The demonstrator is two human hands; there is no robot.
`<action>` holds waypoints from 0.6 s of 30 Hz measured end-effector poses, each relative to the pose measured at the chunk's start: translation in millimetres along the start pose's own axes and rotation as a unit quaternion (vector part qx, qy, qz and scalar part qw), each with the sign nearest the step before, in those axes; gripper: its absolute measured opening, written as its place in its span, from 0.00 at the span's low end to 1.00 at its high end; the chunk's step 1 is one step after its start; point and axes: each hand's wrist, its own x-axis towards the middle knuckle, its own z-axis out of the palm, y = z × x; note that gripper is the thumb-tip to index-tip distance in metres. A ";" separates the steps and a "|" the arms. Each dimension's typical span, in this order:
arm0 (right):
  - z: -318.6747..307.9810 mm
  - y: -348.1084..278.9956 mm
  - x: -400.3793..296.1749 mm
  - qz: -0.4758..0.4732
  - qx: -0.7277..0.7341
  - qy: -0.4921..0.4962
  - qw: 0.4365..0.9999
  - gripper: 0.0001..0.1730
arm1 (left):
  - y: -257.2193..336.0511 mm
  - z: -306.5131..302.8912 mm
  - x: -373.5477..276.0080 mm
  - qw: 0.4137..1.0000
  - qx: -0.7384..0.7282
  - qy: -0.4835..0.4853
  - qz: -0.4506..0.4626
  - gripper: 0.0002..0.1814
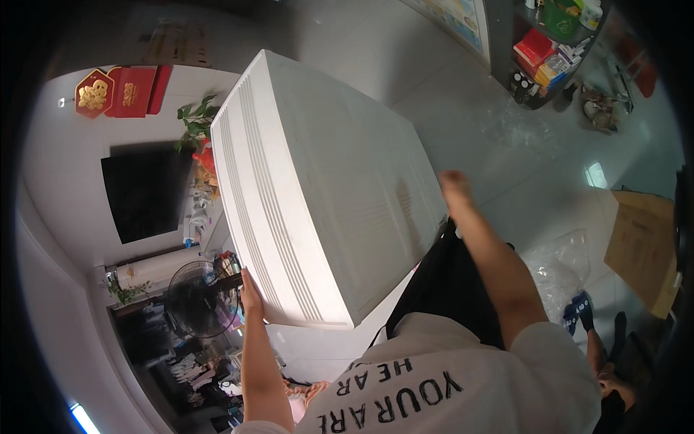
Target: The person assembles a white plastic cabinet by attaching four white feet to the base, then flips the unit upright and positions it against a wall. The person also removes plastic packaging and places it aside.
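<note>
A large white box-shaped unit (347,179), apparently plastic, fills the middle of the head view at a tilt in front of my body. Grooved strips run along its left side, and one broad, plain face has faint marks. My left hand (251,295) is against the lower part of the grooved side, holding it; some fingers are hidden. On the opposite edge, my right hand (456,190) grips the unit, blurred and with its fingertips partly out of sight. The underside and far side of the unit cannot be seen.
A black fan (200,298) stands close beyond my left hand. At right are a cardboard box (640,249), clear plastic wrap (561,260) on the tiled floor (488,157), and another person's foot (577,312). A loaded shelf (547,59) stands at upper right, a television (146,192) at left.
</note>
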 end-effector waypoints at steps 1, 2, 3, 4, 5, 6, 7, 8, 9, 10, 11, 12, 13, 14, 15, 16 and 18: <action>-43.9 27.6 47.9 -0.029 0.061 0.030 0.997 0.13 | 21.0 3.0 2.8 1.000 0.006 -0.011 0.017 0.53; -73.9 34.7 56.9 -0.021 0.125 0.060 0.990 0.14 | 16.3 2.6 2.1 1.000 0.012 -0.013 0.009 0.53; -109.5 45.1 69.4 -0.034 0.137 0.101 0.985 0.15 | 17.3 2.9 3.7 1.000 0.008 -0.004 0.010 0.53; -139.1 47.0 75.4 0.005 0.132 0.147 0.980 0.15 | 14.4 2.1 5.2 1.000 0.005 0.006 0.008 0.53; -160.2 45.6 73.6 0.046 0.124 0.195 0.972 0.16 | 9.8 1.8 5.7 1.000 0.003 0.015 0.003 0.54; -169.7 45.5 66.0 0.058 0.074 0.239 0.966 0.17 | 5.4 5.3 4.7 1.000 0.002 0.022 -0.001 0.54; -179.5 47.7 59.8 0.070 0.024 0.281 0.957 0.18 | 8.6 5.0 -4.6 0.999 -0.036 0.010 0.021 0.52; -188.7 50.4 53.3 0.088 0.018 0.263 0.961 0.18 | -11.4 -3.6 12.9 1.000 -0.004 0.019 0.004 0.50; -202.5 54.5 48.5 0.103 0.014 0.250 0.963 0.18 | -4.0 3.2 5.8 0.999 -0.034 -0.003 0.011 0.49; -219.2 65.4 49.0 0.124 0.058 0.173 0.975 0.18 | 9.9 4.6 -3.8 0.998 -0.062 -0.020 0.020 0.49; -229.9 78.5 49.8 0.144 0.100 0.094 0.980 0.17 | 9.4 5.2 -0.8 0.998 -0.058 -0.024 0.026 0.47; -227.8 93.7 50.0 0.114 0.106 0.095 0.983 0.16 | 12.8 6.5 -2.3 0.997 -0.064 -0.024 0.029 0.46; -220.7 108.2 50.5 0.083 0.113 0.096 0.986 0.16 | 18.3 7.9 -3.7 0.997 -0.071 -0.024 0.033 0.46; -216.5 120.2 51.8 0.052 0.118 0.097 0.987 0.16 | 22.9 9.5 -4.6 0.996 -0.078 -0.024 0.036 0.45; -208.1 126.0 51.2 0.076 0.119 0.070 0.987 0.15 | 23.7 9.7 -5.8 0.996 -0.079 -0.023 0.033 0.45; -196.1 128.4 47.3 0.099 0.120 0.044 0.987 0.14 | 24.0 10.1 -6.8 0.996 -0.080 -0.022 0.030 0.45; -164.8 122.6 36.4 0.153 0.079 0.004 0.985 0.12 | 16.6 8.8 -7.9 0.995 -0.094 -0.030 0.021 0.45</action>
